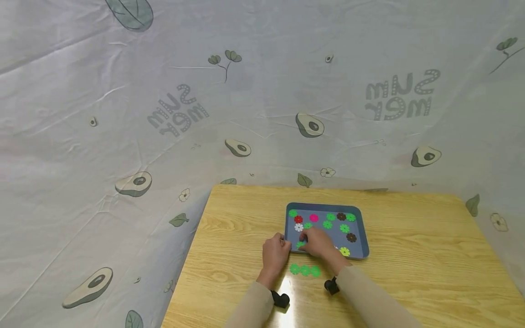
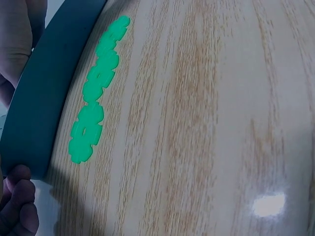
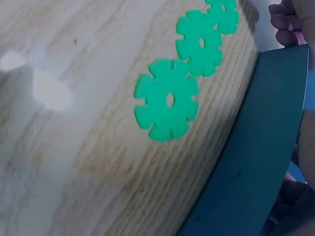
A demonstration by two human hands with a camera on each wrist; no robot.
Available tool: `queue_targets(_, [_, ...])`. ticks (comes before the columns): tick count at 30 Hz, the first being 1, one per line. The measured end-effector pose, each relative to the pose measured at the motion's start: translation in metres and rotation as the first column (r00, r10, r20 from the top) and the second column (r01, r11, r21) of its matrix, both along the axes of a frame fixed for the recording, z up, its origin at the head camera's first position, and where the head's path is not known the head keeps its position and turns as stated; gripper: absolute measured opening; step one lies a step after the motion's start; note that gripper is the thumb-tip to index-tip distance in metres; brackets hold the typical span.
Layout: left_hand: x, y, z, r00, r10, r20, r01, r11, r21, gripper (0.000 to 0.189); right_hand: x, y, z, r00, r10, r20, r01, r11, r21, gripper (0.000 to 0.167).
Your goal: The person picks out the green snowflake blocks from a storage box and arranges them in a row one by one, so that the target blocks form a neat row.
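Note:
A blue-grey tray [image 1: 361, 228] holds several flower-shaped notched plastic discs. At its near left corner my left hand [image 1: 275, 253] grips the rim, and its curled fingers [image 2: 22, 199] show against the tray wall in the left wrist view. My right hand [image 1: 319, 242] reaches over the near rim into the tray. Its thumb and index finger curl round a green disc [image 1: 301, 245] at the near left. On the table before the tray lie three green discs [image 1: 305, 270] in a row, edge to edge. The tray's wall hides most of the right fingers in the right wrist view.
Other discs in the tray include a white one [image 1: 299, 227], a red one [image 1: 298, 219], a pink one [image 1: 313, 218], a brown one [image 1: 351, 237] and a yellow one [image 1: 344, 251]. The wooden table [image 1: 430, 246] meets a patterned curtain [image 1: 266, 100] behind.

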State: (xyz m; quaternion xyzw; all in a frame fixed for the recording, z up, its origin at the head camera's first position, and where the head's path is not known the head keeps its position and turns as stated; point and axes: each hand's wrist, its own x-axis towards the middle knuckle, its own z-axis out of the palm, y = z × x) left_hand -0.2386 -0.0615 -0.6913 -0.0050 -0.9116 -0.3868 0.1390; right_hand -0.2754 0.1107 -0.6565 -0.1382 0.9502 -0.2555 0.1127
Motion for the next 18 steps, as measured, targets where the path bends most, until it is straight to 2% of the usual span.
queue_targets(4, [0.0012,0.0007,0.0009,1.000,-0.003,-0.019,0.002,1.000,-0.007,0.007,0.0000,0.0001,0.0044,1.000,0.012,0.000,-0.012,1.000,0.011,0.024])
queue_targets(9, [0.0007,0.0006,-0.0001,1.000,-0.011,-0.006,0.011,1.000,-0.002,0.007,0.0020,-0.0003,0.0088,1.000,0.008,0.007,-0.008,1.000,-0.014,0.024])
queue_targets(14, [-0.0005,0.0002,-0.0009,1.000,-0.011,0.003,0.012,1.000,-0.003,0.008,0.0044,0.0001,0.0089,0.999,-0.017,0.029,0.021,0.992,-0.122,0.023])
queue_targets(18, [-0.0007,-0.0002,-0.0007,1.000,-0.003,0.009,0.003,1.000,-0.009,0.008,0.0071,0.0032,0.0082,0.997,-0.059,0.047,0.068,0.968,-0.242,0.017])
